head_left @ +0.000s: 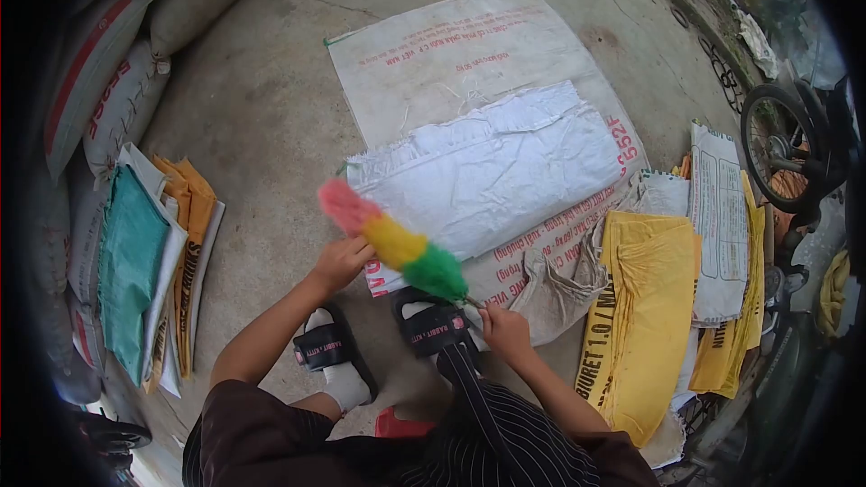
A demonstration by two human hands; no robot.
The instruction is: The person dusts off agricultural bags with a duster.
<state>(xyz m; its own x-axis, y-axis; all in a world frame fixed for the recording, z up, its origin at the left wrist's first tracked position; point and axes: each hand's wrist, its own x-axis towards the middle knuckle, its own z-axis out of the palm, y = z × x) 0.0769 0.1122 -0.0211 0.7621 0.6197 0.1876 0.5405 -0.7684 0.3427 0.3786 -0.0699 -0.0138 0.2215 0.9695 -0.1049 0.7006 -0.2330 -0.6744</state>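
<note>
A fluffy duster (397, 243), pink, yellow and green, slants across the front of a folded white sack (487, 171). My right hand (505, 332) is closed on its thin handle, just past the green end. Near the pink and yellow part, my left hand (345, 261) touches the fluff with its fingers bent; whether they grip it is hard to tell. Beneath the folded white sack lies a large flat sack (433, 54) with red print, spread on the concrete ground.
Folded teal, white and orange sacks (135, 261) stand at the left by stuffed sacks (90, 81). At the right are folded yellow sacks (640, 307), a white printed sack (719, 216) and a wheel (778, 146). Black sandals (325, 350) and a red stool (403, 424) are below.
</note>
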